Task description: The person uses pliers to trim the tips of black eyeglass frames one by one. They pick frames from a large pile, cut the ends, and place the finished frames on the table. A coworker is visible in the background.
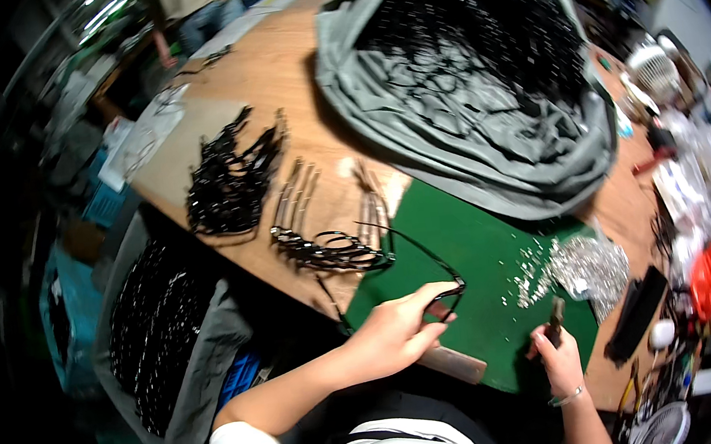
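My left hand is closed on a dark eyeglass frame, which it holds above the green mat. One thin temple of the frame points up and left. Lower right, my right hand is wrapped round a short metal hand tool whose kind is blurred. Just above that hand, small shiny pieces lie scattered on the mat beside a clear plastic bag full of them. A row of eyeglass frames with folded temples sits at the mat's left edge.
A large grey cloth sack of black frames covers the table's far side. Another pile of frames lies at the left. Below the table edge stands a second filled sack. Clutter and a black case line the right. A person stands far back.
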`<action>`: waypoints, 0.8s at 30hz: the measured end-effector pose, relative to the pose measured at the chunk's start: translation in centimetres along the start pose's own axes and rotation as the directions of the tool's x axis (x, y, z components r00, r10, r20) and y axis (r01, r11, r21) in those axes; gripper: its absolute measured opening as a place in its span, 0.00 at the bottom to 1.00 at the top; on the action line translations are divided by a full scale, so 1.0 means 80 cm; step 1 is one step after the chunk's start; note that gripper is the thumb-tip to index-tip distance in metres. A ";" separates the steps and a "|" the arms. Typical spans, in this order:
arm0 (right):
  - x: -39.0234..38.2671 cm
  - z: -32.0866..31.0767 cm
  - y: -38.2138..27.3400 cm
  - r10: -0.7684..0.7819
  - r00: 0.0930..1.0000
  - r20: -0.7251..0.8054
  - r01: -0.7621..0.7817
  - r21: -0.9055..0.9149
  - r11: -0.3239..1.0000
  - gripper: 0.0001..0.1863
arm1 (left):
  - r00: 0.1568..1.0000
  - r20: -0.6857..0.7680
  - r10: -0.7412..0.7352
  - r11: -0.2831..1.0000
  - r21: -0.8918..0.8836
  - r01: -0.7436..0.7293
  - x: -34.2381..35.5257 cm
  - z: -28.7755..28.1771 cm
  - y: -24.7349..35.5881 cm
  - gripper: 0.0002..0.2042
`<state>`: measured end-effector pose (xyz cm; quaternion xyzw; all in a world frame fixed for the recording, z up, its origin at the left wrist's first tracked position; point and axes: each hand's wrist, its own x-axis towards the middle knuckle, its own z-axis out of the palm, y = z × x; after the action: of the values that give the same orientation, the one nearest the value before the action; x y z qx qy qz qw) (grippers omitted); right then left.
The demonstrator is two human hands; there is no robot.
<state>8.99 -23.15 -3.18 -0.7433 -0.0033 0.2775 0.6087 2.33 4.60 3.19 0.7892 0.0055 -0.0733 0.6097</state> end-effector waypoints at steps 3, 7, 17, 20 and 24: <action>0.003 0.001 0.002 -0.008 0.998 0.061 0.010 -0.039 0.999 0.10 | 0.998 -0.044 -0.052 0.990 -0.131 0.046 0.013 -0.010 -0.031 0.20; 0.009 0.001 -0.006 0.064 0.995 0.074 -0.061 -0.040 0.997 0.10 | 0.985 -0.133 -0.112 0.975 -0.205 0.083 0.032 -0.056 -0.047 0.19; 0.022 0.008 0.002 -0.038 0.999 0.032 0.043 -0.169 0.985 0.09 | 0.927 -0.170 0.334 0.238 0.967 0.091 0.024 -0.093 -0.107 0.10; -0.003 0.026 -0.014 -0.092 0.996 -0.023 0.077 -0.364 0.928 0.09 | 0.928 -0.137 0.347 0.320 0.947 0.020 0.021 -0.095 -0.103 0.09; -0.014 0.052 -0.051 -0.051 0.997 -0.062 0.028 -0.320 0.947 0.09 | 0.868 -0.094 0.487 0.345 0.934 -0.092 0.022 -0.138 -0.082 0.10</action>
<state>7.66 -18.76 0.56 -0.8409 -0.0417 0.2350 0.4857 4.60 16.80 -0.58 0.9765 -0.0673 0.1921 0.0712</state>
